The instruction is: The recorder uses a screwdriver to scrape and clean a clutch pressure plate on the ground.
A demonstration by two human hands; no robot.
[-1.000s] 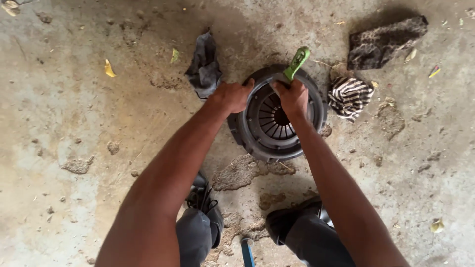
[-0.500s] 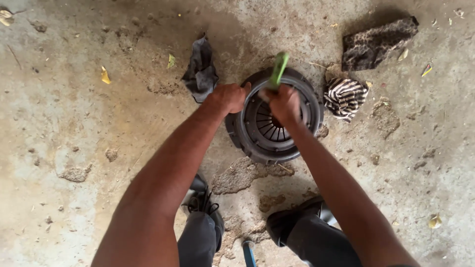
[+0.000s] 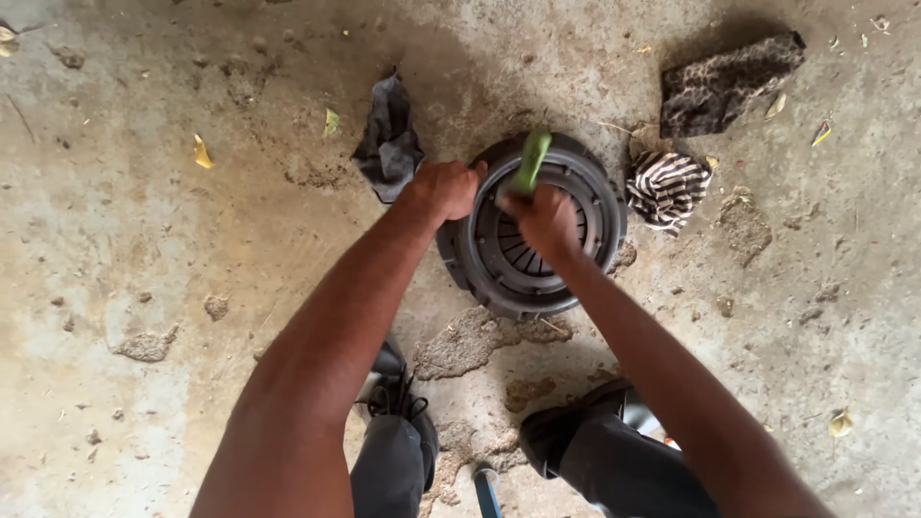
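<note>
Left hand (image 3: 443, 190) clamps the clutch pressure plate's (image 3: 532, 225) rim steadying it; right hand (image 3: 545, 219), fisted, works a green-handled tool (image 3: 531, 160).

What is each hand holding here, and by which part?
The right hand grips a green-handled tool by the lower end of its handle; its working end is hidden. The left hand holds the round metal clutch plate by its upper left rim.

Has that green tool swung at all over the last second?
Yes. The green tool in the right hand has tipped from leaning right toward the striped cloth to nearly upright over the round metal clutch plate.
</note>
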